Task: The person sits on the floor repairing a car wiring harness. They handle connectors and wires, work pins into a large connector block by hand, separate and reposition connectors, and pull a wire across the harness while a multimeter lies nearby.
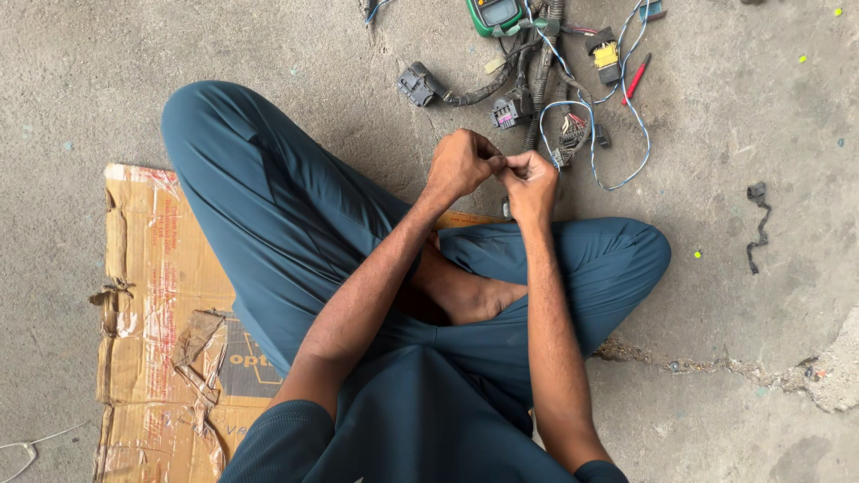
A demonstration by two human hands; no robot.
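I sit cross-legged on a concrete floor. My left hand [461, 164] and my right hand [530, 182] meet in front of my knees, fingertips pinched together on something very small, perhaps a thin wire end; it is too small to tell. Just beyond my hands lies a wiring harness [537, 85] of black sheathed cables with several black plug connectors [419, 85] and a loose blue and white wire [626, 170] looping close to my right hand. A green multimeter [494, 14] rests at the far end of the harness.
A torn sheet of brown cardboard [152, 304] lies under my left side. A red-handled tool [636, 79] sits by the harness. A strip of black tape [759, 224] lies on the floor to the right. A crack [716, 365] runs through the concrete at right.
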